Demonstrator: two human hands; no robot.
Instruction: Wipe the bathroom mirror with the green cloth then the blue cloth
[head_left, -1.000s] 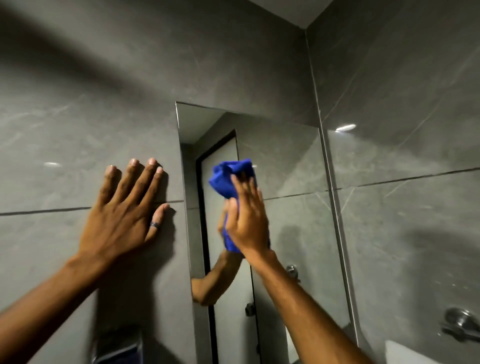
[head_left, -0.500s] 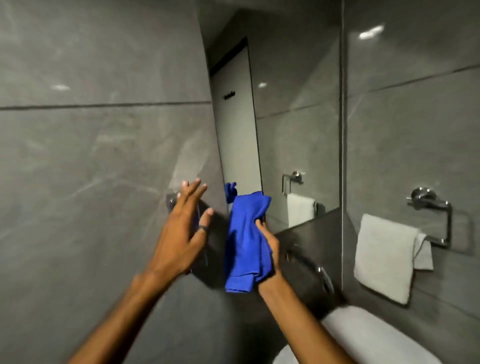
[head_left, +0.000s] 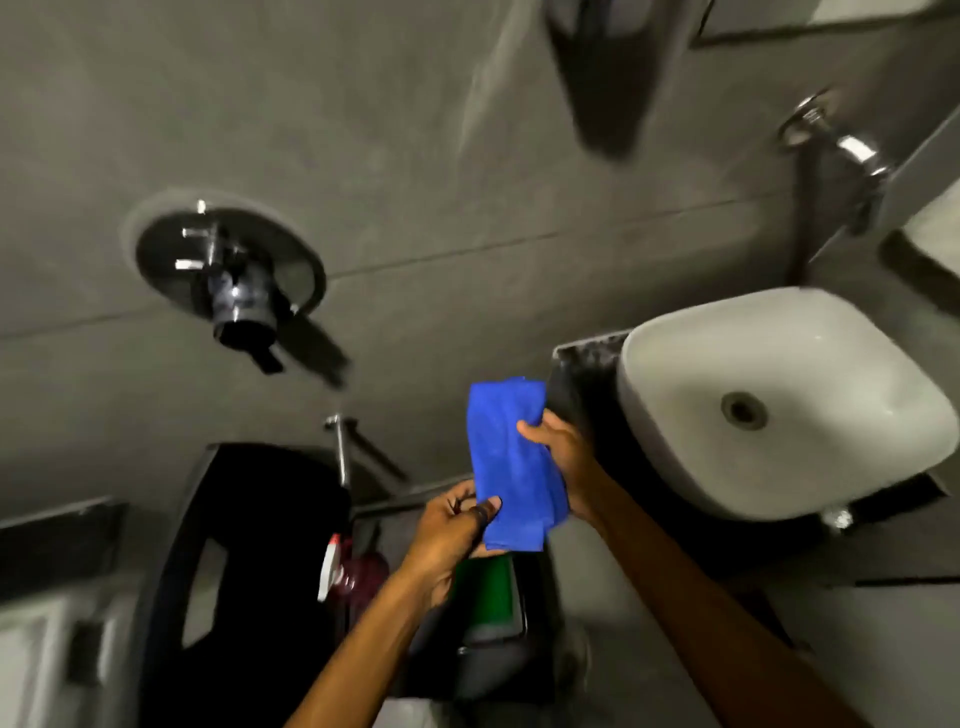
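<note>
- Blue microfibre cloth (head_left: 511, 462), folded into a soft oblong pad, held upright between both hands in front of the grey tiled wall (head_left: 415, 156). Colour vivid and even; plush nap; layered edges showing at the lower end. No visible dirt, though motion blur limits the detail.
- Right hand (head_left: 563, 457): closed on the cloth's right edge, thumb across the front face, fingers hidden behind the fabric.
- Left hand (head_left: 452, 530): pinching the cloth's lower left corner between thumb and fingers; dark ring on one finger.
- Step in hand, as judged: refolding or putting away the blue cloth, so the wiping looks near its end. Done well, the edges are kept aligned, a fresh face is turned outward if more wiping is meant, and the lower layers stay gathered so they do not swing loose.
- Dark green item (head_left: 485, 597), directly below the left hand: possibly the green cloth, lying in a dark container. Cannot tell for certain.
- White ceramic countertop basin (head_left: 779, 405) with round drain: to the right of the right hand, on a dark counter.
- Chrome wall tap (head_left: 841, 140): above the basin, well up and right of the hands.
- Round black wall-mounted control (head_left: 228, 265): up and left of the hands.
- Mirror: not clearly in view.
</note>
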